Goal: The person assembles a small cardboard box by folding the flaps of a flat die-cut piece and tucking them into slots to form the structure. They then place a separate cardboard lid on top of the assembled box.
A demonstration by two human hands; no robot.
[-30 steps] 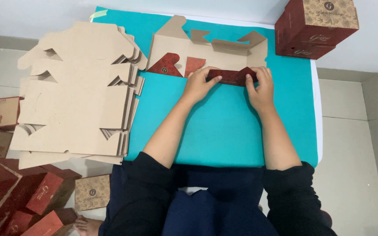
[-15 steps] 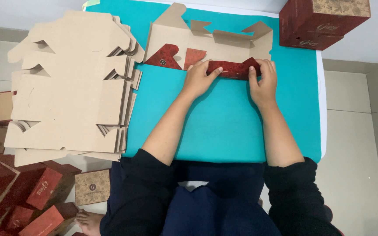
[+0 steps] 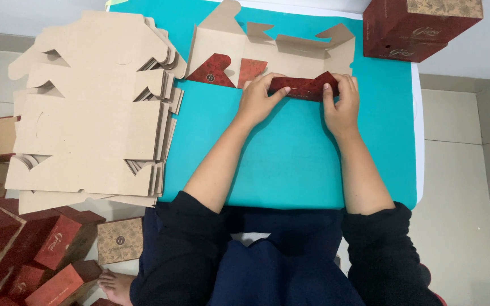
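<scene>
1. Both hands grip the dark red flap [image 3: 303, 86] of the flat carton blank [image 3: 273, 54]: left hand [image 3: 259, 99] pinches its left end, right hand [image 3: 341, 102] pinches its right end, thumbs on the near face.
2. Carton blank lies unfolded at the far edge of the teal tabletop [image 3: 290, 164], brown inner side up; the fingers hide the flap's ends, and I cannot tell how far it is folded.
3. Assembled red box [image 3: 421, 25] stands at the far right corner, its top cut off by the frame.
4. Stack of flat blanks [image 3: 89, 107] overhangs the tabletop's left edge, just beside the working area.
5. Finished red boxes [image 3: 24, 255] lie on the floor lower left, partly cut off.
6. Open teal surface extends between the forearms and toward the near edge.
</scene>
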